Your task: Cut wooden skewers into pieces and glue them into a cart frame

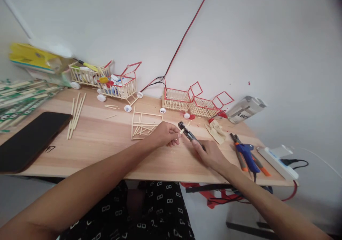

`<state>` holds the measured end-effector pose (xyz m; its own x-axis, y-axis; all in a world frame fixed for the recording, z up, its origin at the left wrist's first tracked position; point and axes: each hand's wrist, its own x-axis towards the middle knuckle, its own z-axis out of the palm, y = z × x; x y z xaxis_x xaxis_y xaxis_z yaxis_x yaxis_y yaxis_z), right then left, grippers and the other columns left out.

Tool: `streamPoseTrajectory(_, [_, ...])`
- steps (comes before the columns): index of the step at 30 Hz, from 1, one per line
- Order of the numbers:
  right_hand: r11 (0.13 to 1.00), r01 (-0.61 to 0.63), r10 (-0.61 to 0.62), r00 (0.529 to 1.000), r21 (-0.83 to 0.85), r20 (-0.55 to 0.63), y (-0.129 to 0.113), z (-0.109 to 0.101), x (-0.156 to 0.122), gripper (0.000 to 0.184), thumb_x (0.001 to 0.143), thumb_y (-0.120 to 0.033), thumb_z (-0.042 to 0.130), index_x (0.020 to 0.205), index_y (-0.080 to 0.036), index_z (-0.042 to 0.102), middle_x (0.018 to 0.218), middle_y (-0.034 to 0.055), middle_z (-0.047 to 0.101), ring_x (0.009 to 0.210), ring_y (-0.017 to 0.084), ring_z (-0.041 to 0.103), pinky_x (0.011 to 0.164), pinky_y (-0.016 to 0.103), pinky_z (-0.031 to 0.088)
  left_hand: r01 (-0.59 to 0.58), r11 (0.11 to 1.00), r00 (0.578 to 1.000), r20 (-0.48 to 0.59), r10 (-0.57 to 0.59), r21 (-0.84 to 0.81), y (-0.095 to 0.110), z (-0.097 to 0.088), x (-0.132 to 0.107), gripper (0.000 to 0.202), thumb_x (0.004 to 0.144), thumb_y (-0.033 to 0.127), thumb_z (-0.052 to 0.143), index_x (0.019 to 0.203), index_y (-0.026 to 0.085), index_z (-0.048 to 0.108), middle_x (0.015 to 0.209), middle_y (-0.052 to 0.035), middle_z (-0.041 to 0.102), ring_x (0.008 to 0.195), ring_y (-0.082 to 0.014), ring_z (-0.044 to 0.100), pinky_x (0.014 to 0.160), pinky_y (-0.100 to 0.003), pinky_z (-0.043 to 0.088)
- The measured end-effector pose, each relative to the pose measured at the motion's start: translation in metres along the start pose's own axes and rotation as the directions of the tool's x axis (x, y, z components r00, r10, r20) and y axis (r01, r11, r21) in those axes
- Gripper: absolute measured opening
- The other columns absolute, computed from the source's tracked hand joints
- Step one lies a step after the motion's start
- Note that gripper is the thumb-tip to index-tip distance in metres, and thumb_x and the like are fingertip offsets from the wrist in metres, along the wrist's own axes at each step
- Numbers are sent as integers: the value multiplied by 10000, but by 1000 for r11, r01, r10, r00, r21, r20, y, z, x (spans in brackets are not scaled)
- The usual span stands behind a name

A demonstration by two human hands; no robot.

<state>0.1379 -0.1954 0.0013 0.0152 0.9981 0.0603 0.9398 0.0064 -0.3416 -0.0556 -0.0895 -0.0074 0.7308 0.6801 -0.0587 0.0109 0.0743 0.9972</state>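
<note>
At the middle of the table my left hand (167, 134) is closed, pinching a short pale wooden stick (182, 131) by one end. My right hand (210, 152) is wrapped round a dark metal tool that looks like pliers (190, 134). The head of this tool meets the free end of the stick; whether its jaws grip the stick is too small to tell. Just beyond my left hand lies a flat frame of thin sticks (147, 114), with several loose cut pieces inside it. Part of the frame is hidden behind my left hand.
Small stick-built carts (176, 99) line the wall, two filled with bottle caps. Long sticks (77, 115), a black phone (33, 138) and packed sticks (24, 99) lie left. Right are a blue glue gun (248, 155), a power strip (279, 163) and a tin (245, 110).
</note>
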Motion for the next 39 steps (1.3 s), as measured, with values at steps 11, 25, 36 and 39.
streamPoseTrajectory(11, [981, -77, 79, 997, 178, -3, 2, 0, 0, 647, 936, -620, 239, 481, -196, 417, 449, 14, 463, 473, 133, 440, 513, 277, 304, 34, 999, 998, 59, -32, -41, 3, -2, -1, 161, 753, 249, 677, 778, 96, 634, 606, -22, 647, 458, -74, 557, 448, -182, 461])
streamPoseTrajectory(25, [699, 15, 178, 965, 715, -194, -23, 13, 80, 711, 857, -754, 236, 669, -164, 584, 504, 30, 551, 400, 132, 492, 372, 251, 376, 32, 945, 999, -10, -38, -326, 2, -12, 2, 406, 607, 440, 816, 771, 104, 659, 750, -37, 638, 635, -79, 570, 558, -188, 455])
streamPoseTrajectory(36, [433, 119, 196, 955, 893, -223, -15, 43, 103, 640, 842, -758, 302, 719, -194, 578, 507, 4, 547, 378, 126, 476, 329, 245, 376, -76, 952, 960, -280, -11, -297, 16, -31, 1, 372, 575, 423, 827, 743, 124, 683, 612, 20, 552, 528, -46, 482, 547, -194, 396])
streamPoseTrajectory(39, [424, 150, 194, 948, 893, -252, -11, 42, 100, 638, 840, -754, 318, 732, -184, 583, 529, 14, 566, 411, 125, 508, 347, 230, 402, -147, 950, 922, -385, 31, -275, 24, -43, -1, 379, 536, 406, 839, 731, 125, 676, 634, 14, 574, 522, -46, 481, 538, -192, 392])
